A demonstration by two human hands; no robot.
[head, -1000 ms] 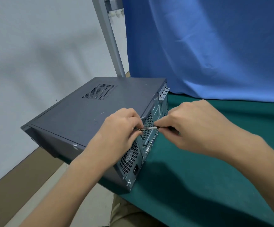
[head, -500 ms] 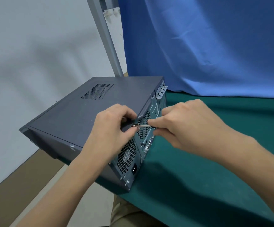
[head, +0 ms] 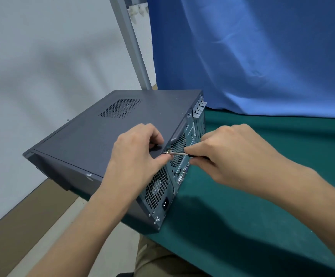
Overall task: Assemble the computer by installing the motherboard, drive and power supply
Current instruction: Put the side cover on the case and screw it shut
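The counter point(head: 262, 206) has a dark green matte covering. Its left edge runs diagonally from near to far, and the floor point(head: 32, 220) is visible beyond that edge. One item lies directly on the counter: the computer case point(head: 86, 148), dark grey, lying on its side with the vented broad face up. The case sits at the left edge and overhangs it, with its front end projecting over the floor. The rear panel point(head: 158, 188), with hexagonal grilles and a power socket, faces right toward the bare green surface. A blue curtain point(head: 262, 56) meets the counter along the far edge.
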